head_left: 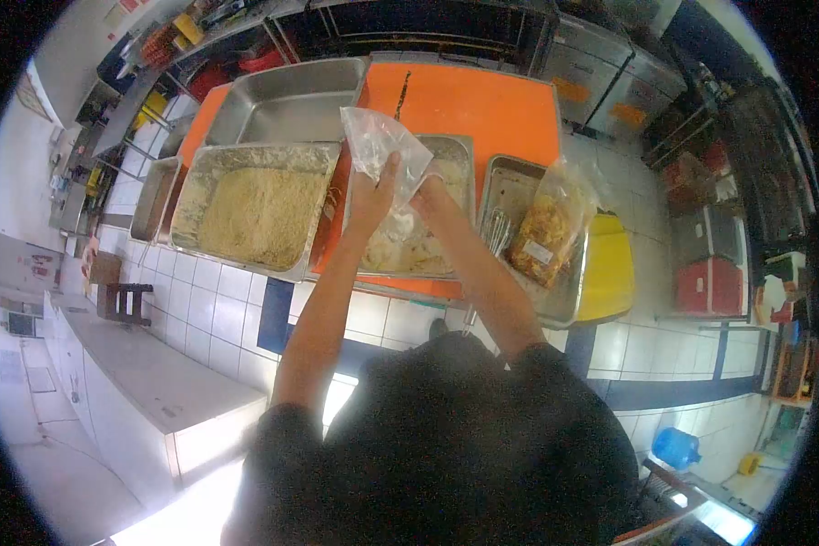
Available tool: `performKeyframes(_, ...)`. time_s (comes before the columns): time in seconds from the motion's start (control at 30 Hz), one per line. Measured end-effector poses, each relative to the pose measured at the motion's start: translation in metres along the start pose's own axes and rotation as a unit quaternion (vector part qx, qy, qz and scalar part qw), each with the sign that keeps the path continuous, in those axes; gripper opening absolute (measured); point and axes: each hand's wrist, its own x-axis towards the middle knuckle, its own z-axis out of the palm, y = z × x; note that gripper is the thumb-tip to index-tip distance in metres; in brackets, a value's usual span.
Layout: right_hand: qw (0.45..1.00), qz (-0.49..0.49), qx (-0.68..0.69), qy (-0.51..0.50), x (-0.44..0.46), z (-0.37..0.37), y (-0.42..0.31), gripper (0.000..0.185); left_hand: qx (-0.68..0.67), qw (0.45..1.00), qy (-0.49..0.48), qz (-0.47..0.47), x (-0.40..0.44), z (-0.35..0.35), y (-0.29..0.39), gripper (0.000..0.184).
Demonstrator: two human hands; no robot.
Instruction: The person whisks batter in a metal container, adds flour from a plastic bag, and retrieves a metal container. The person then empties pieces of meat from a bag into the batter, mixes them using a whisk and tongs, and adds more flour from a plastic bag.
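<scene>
A clear plastic bag [387, 146] is held up over a metal tray [464, 159] at the middle of the orange table. My left hand [373, 196] grips the bag from its left side, thumb upward. On the bag's right edge, my right hand [432, 196] is closed, its fingertips partly hidden by the plastic. Pale, floury stuff coats the tray below my hands. To the left stands a deep pan of yellowish breadcrumb-like coating [264, 214]. On the right, a filled clear bag of orange-yellow food [544, 237] with a white label lies in another metal tray [569, 305], beside a whisk [498, 229].
An unfilled deep steel pan [287, 100] sits at the back left of the orange table [482, 96]. A narrow metal pan [153, 200] is at the left end, and something yellow [610, 273] at the right. A white counter [146, 364] stands behind on the left.
</scene>
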Motion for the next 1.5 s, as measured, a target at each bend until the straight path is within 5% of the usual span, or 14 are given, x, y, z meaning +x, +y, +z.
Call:
performKeyframes(0.13,0.992,-0.093,-0.076,-0.047,-0.016,0.011,0.002,0.035,-0.036,0.998,-0.012,-0.04,-0.007,0.005,0.006,0.04)
performKeyframes(0.4,0.988,-0.045,-0.14,0.05,-0.012,0.02,-0.002,0.036,-0.011,0.997,0.031,0.068,-0.003,0.006,-0.011,0.037)
performKeyframes(0.5,0.987,-0.051,-0.143,0.049,0.001,-0.014,-0.008,0.036,0.088,0.995,-0.038,0.01,0.016,-0.024,0.011,0.038)
performKeyframes(0.57,0.985,-0.055,-0.155,0.055,0.004,-0.035,-0.015,0.036,0.289,0.956,-0.024,-0.042,0.03,-0.045,0.02,0.04)
performKeyframes(0.67,0.981,-0.061,-0.17,0.071,0.015,-0.062,-0.019,0.035,0.315,0.945,-0.025,0.084,0.039,-0.065,0.057,0.041)
performKeyframes(0.8,0.977,-0.058,-0.182,0.096,0.028,-0.081,-0.015,0.035,0.374,0.92,-0.082,0.084,0.044,-0.073,0.104,0.04)
performKeyframes(0.9,0.978,-0.053,-0.177,0.1,0.033,-0.083,-0.012,0.035,0.296,0.949,-0.099,0.033,0.033,-0.065,0.123,0.036)
performKeyframes(0.97,0.98,-0.053,-0.166,0.093,0.033,-0.083,-0.009,0.035,0.343,0.917,-0.091,0.182,0.03,-0.065,0.104,0.032)
performKeyframes(1.13,0.992,-0.058,-0.109,0.0,0.03,-0.068,0.005,0.035,0.378,0.915,-0.091,0.11,0.012,-0.062,0.078,0.03)
performKeyframes(1.27,0.992,-0.001,-0.113,0.049,0.049,-0.069,0.015,0.035,0.324,0.938,-0.05,0.11,0.0,-0.047,0.038,0.028)
performKeyframes(1.33,0.993,0.063,0.045,0.086,0.034,-0.05,0.011,0.031,0.317,0.945,-0.055,0.066,0.0,-0.039,0.018,0.028)
performKeyframes(1.4,0.996,0.046,0.004,0.07,0.024,-0.038,0.01,0.03,0.308,0.949,-0.058,0.019,-0.005,-0.03,0.005,0.028)
performKeyframes(1.5,0.994,-0.016,-0.108,0.017,0.018,-0.032,0.012,0.029,0.259,0.961,0.02,0.09,-0.009,-0.018,-0.01,0.027)
